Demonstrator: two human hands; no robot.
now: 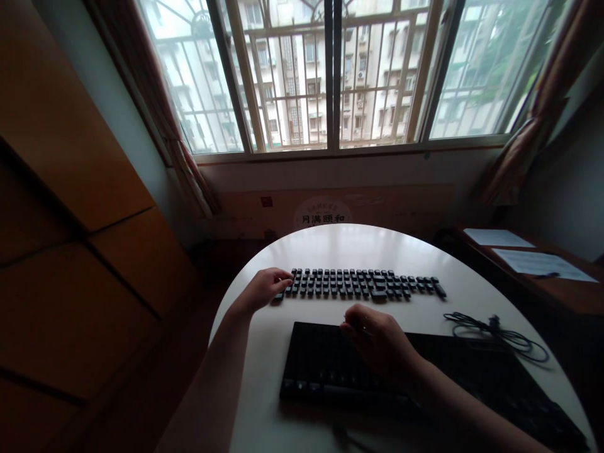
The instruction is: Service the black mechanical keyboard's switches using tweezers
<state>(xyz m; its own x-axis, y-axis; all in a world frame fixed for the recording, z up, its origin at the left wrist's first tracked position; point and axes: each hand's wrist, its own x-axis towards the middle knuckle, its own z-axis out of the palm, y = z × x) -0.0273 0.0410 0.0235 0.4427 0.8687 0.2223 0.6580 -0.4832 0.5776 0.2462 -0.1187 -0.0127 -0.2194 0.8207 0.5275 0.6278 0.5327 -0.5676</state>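
Note:
Several black keycaps (363,283) lie in rows on the white round table (358,248). My left hand (264,288) rests at the left end of those rows, with its fingers curled on a keycap there. A black keyboard base (325,365) lies nearer to me. My right hand (377,343) hovers over its upper middle, fingers bent together; what they hold, if anything, is hidden.
A coiled black cable (495,333) lies on the table at the right. A wooden desk with papers (533,261) stands further right. A wooden cabinet (70,220) fills the left side. A barred window (330,75) and curtains are behind.

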